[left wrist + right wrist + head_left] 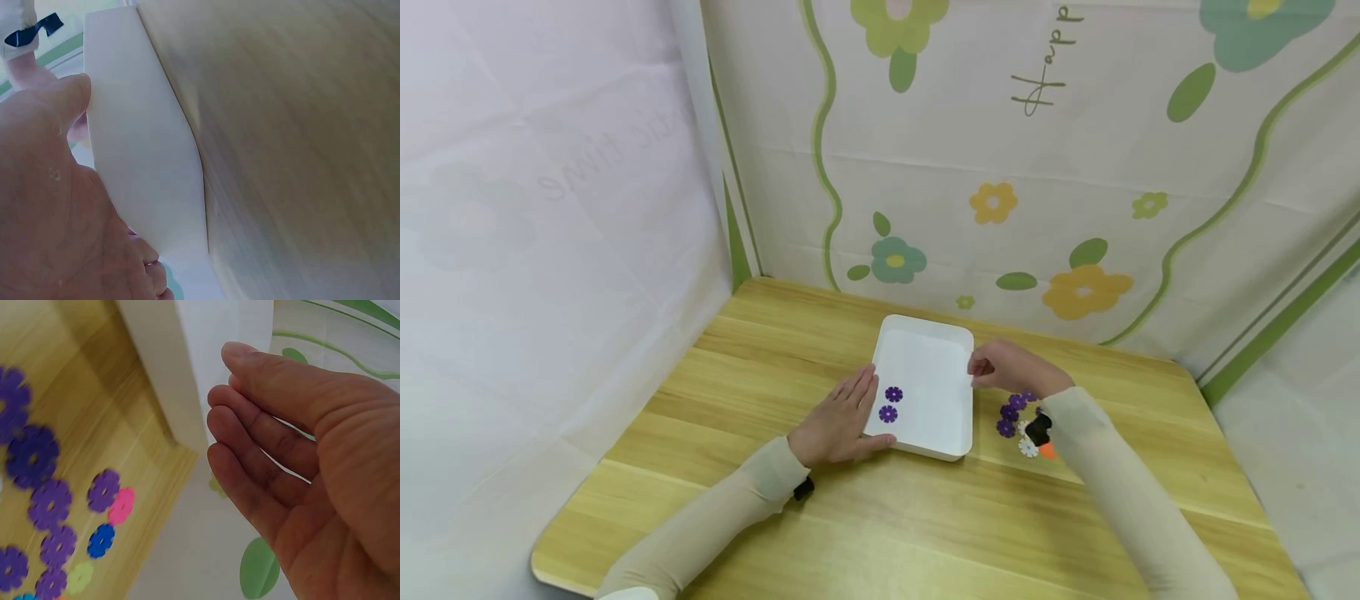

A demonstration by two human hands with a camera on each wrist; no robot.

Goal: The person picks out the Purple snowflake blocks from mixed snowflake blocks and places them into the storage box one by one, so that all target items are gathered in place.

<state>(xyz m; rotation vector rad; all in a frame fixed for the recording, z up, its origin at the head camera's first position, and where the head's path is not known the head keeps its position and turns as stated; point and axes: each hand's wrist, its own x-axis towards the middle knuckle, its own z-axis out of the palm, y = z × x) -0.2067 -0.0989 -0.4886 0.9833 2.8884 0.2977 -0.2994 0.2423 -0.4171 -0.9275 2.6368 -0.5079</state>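
Closest in, the left hand [838, 421] braces the white tray [928, 383] at its near-left corner, fingers straight, and the tray's long axis runs away from the person across the wooden table [910, 533], two purple discs [888, 414] lying inside. At the far-right rim the right hand [1011, 367] curves loosely, thumb and fingers slightly apart, its sleeve [1101, 446] partly blocking a disc cluster [1009, 412]; beyond hangs a flower-printed curtain [925, 150].
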